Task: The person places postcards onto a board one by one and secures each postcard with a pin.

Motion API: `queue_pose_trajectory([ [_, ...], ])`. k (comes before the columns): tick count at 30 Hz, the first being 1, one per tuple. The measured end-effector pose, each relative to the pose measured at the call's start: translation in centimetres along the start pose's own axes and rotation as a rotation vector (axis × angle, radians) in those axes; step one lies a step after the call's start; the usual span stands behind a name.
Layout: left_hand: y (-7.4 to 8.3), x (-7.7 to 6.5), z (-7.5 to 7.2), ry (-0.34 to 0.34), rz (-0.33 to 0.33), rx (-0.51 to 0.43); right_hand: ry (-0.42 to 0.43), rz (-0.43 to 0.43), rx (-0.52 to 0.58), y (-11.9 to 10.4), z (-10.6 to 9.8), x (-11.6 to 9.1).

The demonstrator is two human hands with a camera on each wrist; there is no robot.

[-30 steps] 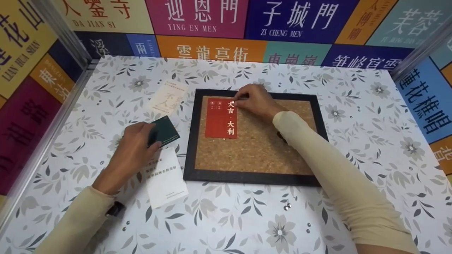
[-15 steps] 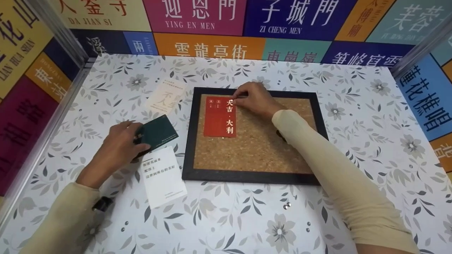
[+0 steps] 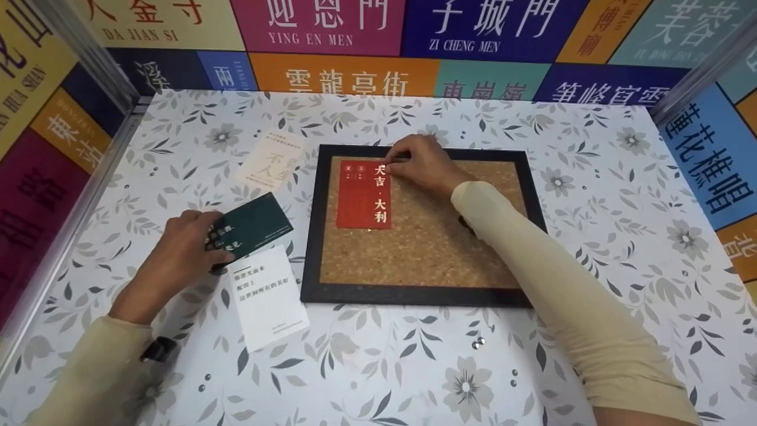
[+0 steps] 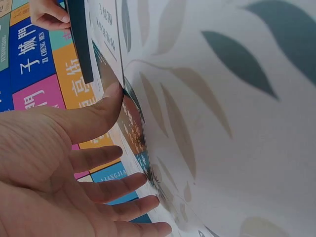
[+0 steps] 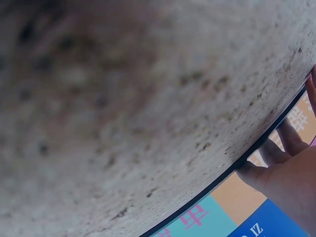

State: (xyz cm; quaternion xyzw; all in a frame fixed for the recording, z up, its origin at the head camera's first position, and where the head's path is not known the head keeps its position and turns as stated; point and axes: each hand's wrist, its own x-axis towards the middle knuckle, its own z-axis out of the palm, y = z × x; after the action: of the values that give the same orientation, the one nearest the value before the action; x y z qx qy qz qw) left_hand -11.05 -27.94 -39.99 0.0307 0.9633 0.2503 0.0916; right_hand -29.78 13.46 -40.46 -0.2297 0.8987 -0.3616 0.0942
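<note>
My right hand [image 3: 423, 165] holds thumb and forefinger together at the upper right corner of a red card [image 3: 359, 198]. The card lies at the left of a black-framed cork board [image 3: 432, 242]; anything tiny between the fingertips is hidden. My left hand [image 3: 177, 248] lies over the left end of a dark green card [image 3: 254, 228]. In the left wrist view its fingers [image 4: 116, 190] are spread and relaxed, and the thumb reaches the card's edge. The green card overlaps a white card [image 3: 272, 307] printed with dark characters. Cork fills most of the right wrist view.
A cream card [image 3: 272, 160] lies behind the green one. Small shiny round pieces [image 3: 478, 343] sit in front of the board on the floral tablecloth [image 3: 378, 373]. Colourful printed panels [image 3: 331, 26] stand along the back and both sides.
My left hand has drawn back leftward across the green card, uncovering more of it, while the card stays put. The right hand keeps its place at the red card's corner. The view shifts slightly.
</note>
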Motion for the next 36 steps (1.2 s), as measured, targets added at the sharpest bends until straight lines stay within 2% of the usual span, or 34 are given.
queue_pose_trajectory([
  [10,-0.16,0.17,-0.05,0.016,-0.004,0.013,0.001,-0.003,-0.015,0.19,0.09,-0.03],
  [19,-0.23,0.25,0.16,0.152,0.035,-0.013,0.005,0.003,-0.007,0.19,-0.06,-0.27],
  [24,-0.3,-0.04,0.01,0.144,-0.011,-0.017,-0.002,0.003,0.01,-0.04,0.3,-0.01],
  [32,0.01,0.02,0.05,0.125,-0.058,-0.084,-0.003,0.024,0.009,-0.02,0.25,-0.2],
  [36,0.11,0.14,-0.02,0.127,-0.057,-0.098,0.004,0.037,0.005,-0.09,0.12,-0.19],
])
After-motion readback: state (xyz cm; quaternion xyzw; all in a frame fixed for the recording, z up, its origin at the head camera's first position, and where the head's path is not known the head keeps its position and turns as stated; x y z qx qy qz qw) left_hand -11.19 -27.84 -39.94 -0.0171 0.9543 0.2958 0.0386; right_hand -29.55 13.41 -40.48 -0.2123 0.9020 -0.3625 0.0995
